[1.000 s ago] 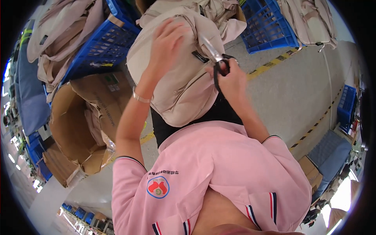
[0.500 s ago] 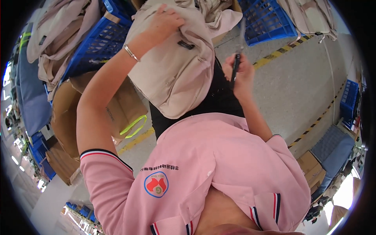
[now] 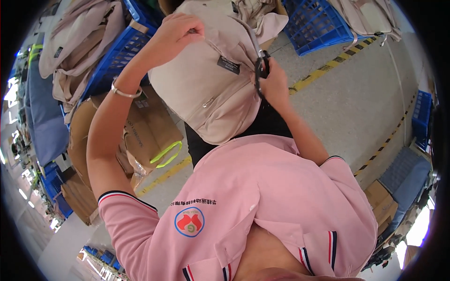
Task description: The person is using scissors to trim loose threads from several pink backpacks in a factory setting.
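Right hand [image 3: 275, 84], fingers curled round scissors [image 3: 258, 75], is back — backpack [image 3: 187, 79] beside those fingers, within cutting reach; left hand [image 3: 174, 38] pinches, on what I cannot tell

The backpack [image 3: 201, 84] is matt cloth, scissor blades [image 3: 256, 46] shiny metal.

- A beige backpack [image 3: 183, 89] rests across a worker's black-trousered lap [image 3: 277, 124].
- Grey floor [image 3: 351, 103] bears yellow-and-black tape [image 3: 323, 70] and, at left, a brown cardboard box [image 3: 157, 124].
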`<action>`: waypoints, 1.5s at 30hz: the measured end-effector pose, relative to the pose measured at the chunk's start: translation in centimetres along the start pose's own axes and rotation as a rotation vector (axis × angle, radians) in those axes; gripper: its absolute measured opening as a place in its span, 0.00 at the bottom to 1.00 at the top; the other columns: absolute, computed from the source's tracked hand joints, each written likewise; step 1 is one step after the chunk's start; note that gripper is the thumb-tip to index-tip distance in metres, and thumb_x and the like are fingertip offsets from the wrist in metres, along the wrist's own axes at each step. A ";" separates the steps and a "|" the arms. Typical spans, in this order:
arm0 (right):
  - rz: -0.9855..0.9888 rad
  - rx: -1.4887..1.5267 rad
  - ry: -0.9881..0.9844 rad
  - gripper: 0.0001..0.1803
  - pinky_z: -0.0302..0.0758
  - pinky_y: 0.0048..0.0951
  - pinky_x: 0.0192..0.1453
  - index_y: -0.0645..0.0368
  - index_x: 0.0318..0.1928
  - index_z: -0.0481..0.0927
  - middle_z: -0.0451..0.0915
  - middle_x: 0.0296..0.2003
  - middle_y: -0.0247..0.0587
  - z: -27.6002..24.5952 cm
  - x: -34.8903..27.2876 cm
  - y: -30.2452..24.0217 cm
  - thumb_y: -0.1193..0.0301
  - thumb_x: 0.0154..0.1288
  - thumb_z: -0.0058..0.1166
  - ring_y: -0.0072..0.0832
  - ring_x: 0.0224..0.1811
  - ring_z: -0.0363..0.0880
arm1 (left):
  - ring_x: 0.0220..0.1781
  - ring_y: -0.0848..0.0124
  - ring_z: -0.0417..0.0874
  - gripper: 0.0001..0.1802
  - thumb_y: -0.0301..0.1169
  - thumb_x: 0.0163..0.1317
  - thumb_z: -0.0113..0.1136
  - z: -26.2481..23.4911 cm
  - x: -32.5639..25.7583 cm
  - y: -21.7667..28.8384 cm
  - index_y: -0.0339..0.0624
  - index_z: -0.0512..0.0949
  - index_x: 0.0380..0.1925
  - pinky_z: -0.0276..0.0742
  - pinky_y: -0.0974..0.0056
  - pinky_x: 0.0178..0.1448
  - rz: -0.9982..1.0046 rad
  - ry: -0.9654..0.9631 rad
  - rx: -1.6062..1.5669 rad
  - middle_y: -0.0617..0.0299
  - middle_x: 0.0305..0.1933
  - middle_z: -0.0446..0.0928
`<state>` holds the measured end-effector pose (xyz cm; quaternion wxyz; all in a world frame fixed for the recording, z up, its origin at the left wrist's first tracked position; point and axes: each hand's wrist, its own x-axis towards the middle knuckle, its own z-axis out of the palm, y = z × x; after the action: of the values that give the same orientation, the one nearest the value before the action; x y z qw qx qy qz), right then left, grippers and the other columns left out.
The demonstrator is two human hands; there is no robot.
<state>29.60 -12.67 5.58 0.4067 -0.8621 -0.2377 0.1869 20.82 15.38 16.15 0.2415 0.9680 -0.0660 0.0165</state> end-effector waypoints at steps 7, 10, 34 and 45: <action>-0.487 0.086 0.146 0.15 0.75 0.40 0.39 0.60 0.33 0.70 0.77 0.31 0.45 -0.2 -0.5 -2.2 0.77 0.49 0.65 0.46 0.36 0.76 | 0.45 0.72 0.71 0.04 0.28 0.68 0.57 -0.4 -2.2 -0.4 0.39 0.75 0.38 0.69 0.68 0.52 -0.220 0.052 -0.260 0.65 0.39 0.72; -0.861 -0.114 0.162 0.15 0.75 0.41 0.41 0.59 0.34 0.70 0.77 0.32 0.43 0.3 0.8 -3.3 0.79 0.49 0.64 0.45 0.38 0.76 | 0.45 0.73 0.71 0.04 0.28 0.67 0.58 -0.4 -2.2 -0.9 0.39 0.75 0.38 0.68 0.68 0.52 -0.209 0.079 -0.323 0.66 0.39 0.72; -0.259 0.133 -0.035 0.16 0.73 0.29 0.39 0.64 0.39 0.74 0.77 0.32 0.41 -3.6 0.8 -4.4 0.68 0.59 0.66 0.29 0.33 0.75 | 0.49 0.73 0.75 0.07 0.35 0.65 0.62 1.1 1.1 1.2 0.45 0.81 0.33 0.44 0.54 0.75 -0.034 -0.020 0.034 0.70 0.37 0.76; -0.437 -0.471 -0.037 0.38 0.78 0.45 0.40 0.63 0.41 0.74 0.75 0.38 0.47 -5.0 -2.4 -3.1 0.38 0.52 0.65 0.50 0.40 0.80 | 0.47 0.75 0.74 0.06 0.34 0.66 0.60 1.0 0.8 0.4 0.45 0.79 0.33 0.45 0.55 0.75 -0.050 -0.009 -0.047 0.72 0.35 0.74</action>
<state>29.43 -15.34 11.28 0.2221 -0.8576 -0.4610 0.0506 21.53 14.50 15.50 0.2644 0.9634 -0.0435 0.0044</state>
